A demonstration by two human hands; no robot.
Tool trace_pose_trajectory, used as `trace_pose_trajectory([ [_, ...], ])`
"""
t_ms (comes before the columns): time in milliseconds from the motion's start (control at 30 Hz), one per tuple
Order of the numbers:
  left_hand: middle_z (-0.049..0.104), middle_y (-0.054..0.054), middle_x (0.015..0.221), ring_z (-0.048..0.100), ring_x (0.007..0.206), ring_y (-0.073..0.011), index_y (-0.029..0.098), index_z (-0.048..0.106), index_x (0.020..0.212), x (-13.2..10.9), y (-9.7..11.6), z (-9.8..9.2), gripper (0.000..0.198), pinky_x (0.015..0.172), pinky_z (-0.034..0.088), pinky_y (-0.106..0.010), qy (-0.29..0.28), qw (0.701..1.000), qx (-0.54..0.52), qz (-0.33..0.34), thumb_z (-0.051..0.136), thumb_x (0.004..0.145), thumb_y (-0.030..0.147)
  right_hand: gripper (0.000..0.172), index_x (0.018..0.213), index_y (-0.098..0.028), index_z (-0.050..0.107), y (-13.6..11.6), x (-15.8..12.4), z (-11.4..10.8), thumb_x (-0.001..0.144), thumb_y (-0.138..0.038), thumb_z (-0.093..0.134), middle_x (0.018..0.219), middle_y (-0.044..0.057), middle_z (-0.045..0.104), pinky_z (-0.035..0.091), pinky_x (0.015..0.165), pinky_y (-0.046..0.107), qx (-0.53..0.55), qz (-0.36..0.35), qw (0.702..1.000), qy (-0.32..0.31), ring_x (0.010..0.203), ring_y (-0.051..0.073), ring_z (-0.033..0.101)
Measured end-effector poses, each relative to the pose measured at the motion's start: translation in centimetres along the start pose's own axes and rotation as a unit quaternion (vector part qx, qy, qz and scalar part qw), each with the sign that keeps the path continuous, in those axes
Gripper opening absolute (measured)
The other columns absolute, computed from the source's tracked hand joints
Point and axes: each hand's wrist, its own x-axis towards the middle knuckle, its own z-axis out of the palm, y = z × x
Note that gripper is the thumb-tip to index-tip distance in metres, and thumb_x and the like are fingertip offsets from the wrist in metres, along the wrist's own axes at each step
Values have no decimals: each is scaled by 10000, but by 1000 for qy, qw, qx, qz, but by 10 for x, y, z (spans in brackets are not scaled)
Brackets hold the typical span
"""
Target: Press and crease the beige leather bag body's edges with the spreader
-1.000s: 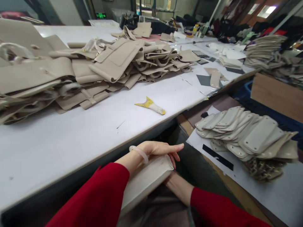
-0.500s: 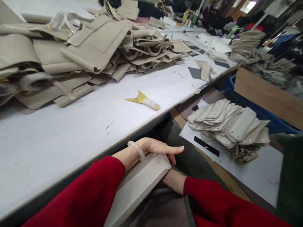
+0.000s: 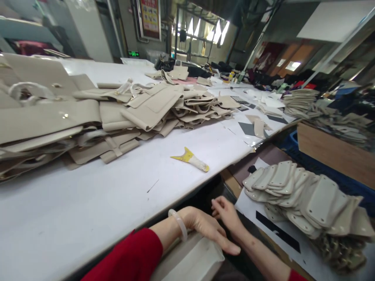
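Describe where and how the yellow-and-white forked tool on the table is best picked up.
Probably best by the white shank of the forked tool, coming from the near table edge. It lies flat, with its pointed prongs turned left and away, while the narrow shank runs toward that edge. Pinch across the shank's sides, thumb opposite fingers.

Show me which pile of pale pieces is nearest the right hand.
The rounded tabs, to the right of the right hand; the folded panels and the tall stack both lie farther from it.
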Motion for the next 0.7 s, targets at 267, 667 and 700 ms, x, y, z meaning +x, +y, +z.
trace_pose_trajectory([
  [267, 648, -42, 911, 618, 992, -273, 189, 604, 855, 2, 4, -3, 691, 876, 471, -387, -26, 1000, -7, -15, 568, 674, 855, 353, 1192, -136, 572, -102, 113, 2, 910, -337, 644, 1301, 181, 535, 323, 1099, 519, -311, -256, 915, -9, 1250, 350, 421],
  [667, 706, -31, 1032, 661, 992, -259, 196, 509, 1148, 8, -10, 2, 674, 863, 523, -373, -22, 996, -87, -3, 826, 565, 310, 310, 1169, -146, 505, -78, 32, -93, 860, -135, 475, 975, 94, 693, 565, 692, 291, -332, -156, 914, -175, 813, 224, 689],
  [700, 705, -33, 1042, 659, 1000, -259, 196, 503, 1156, 9, -11, 2, 672, 869, 522, -375, -28, 996, -86, 0, 816, 569, 296, 244, 1117, -147, 511, -69, 10, -109, 882, -181, 455, 900, 71, 702, 554, 582, 251, -312, -130, 919, -204, 680, 191, 685],
])
